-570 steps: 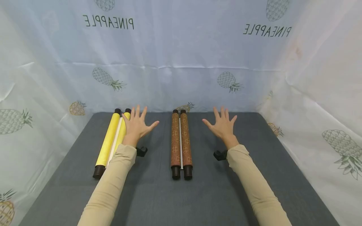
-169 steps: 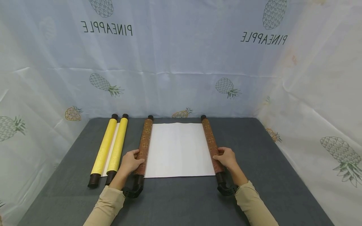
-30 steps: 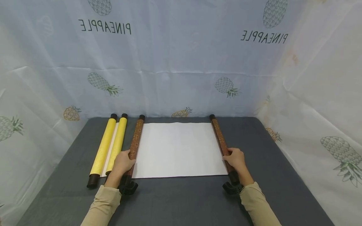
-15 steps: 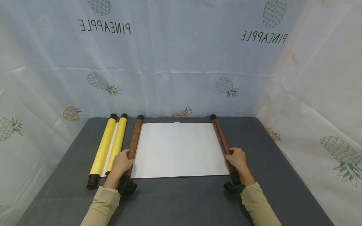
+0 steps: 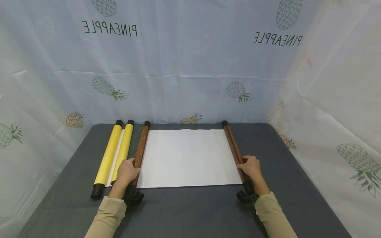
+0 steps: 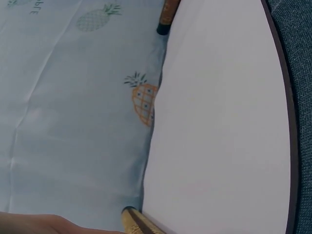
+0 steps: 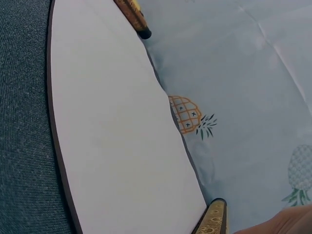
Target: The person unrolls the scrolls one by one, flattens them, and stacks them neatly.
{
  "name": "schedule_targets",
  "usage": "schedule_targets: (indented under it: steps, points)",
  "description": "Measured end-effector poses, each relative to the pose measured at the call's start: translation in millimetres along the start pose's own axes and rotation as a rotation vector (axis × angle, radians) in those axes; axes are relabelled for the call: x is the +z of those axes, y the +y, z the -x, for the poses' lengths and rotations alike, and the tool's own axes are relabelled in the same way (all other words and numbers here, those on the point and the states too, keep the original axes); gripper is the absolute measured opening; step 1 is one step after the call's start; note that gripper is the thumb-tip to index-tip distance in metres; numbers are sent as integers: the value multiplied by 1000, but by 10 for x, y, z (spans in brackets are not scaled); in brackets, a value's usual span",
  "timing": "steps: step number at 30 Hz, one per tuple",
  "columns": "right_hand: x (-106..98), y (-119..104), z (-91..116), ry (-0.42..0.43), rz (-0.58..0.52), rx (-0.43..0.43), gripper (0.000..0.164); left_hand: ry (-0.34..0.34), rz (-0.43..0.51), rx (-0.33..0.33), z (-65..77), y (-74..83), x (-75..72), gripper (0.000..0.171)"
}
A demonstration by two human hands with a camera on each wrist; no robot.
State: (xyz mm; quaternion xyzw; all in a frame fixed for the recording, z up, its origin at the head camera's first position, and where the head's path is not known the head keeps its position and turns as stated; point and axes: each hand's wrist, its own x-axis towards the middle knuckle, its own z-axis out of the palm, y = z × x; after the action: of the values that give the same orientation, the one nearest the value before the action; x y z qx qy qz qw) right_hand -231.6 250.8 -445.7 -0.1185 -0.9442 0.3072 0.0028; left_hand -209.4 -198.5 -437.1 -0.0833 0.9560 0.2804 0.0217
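Observation:
A brown patterned scroll lies unrolled on the dark table, its blank white paper [image 5: 190, 157] stretched flat between two rollers. My left hand [image 5: 126, 171] grips the left roller [image 5: 142, 143] near its front end, thumb on the paper side. The right roller [image 5: 231, 142] is held the same way by my right hand [image 5: 251, 167]. In the left wrist view, the far end of the left roller [image 6: 139, 224] shows beside the paper. The right wrist view has the patterned right roller [image 7: 213, 219] close to the edge of my hand.
Left of the brown scroll lies a yellow scroll [image 5: 110, 150], mostly rolled, a narrow strip of paper between its rollers; my left hand overlaps its right roller. A pineapple-print curtain [image 5: 184, 99] hangs behind the dark table [image 5: 190, 215] and along both sides.
From hands spread open over the closed brown scroll, I have come to grip both rollers and draw them apart, widening the white paper. Over the last second they moved only slightly outward.

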Motion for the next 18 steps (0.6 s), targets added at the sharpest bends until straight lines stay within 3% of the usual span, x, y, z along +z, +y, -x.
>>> schedule_targets:
  steps: [8, 18]
  points:
    - [-26, 24, 1, 18, -41, -17, 48, -7, 26, -30, -1, -36, -9, 54]
    - [-49, 33, -8, -37, -1, -4, 53, 9, -36, 4, 12, -13, -21, 48]
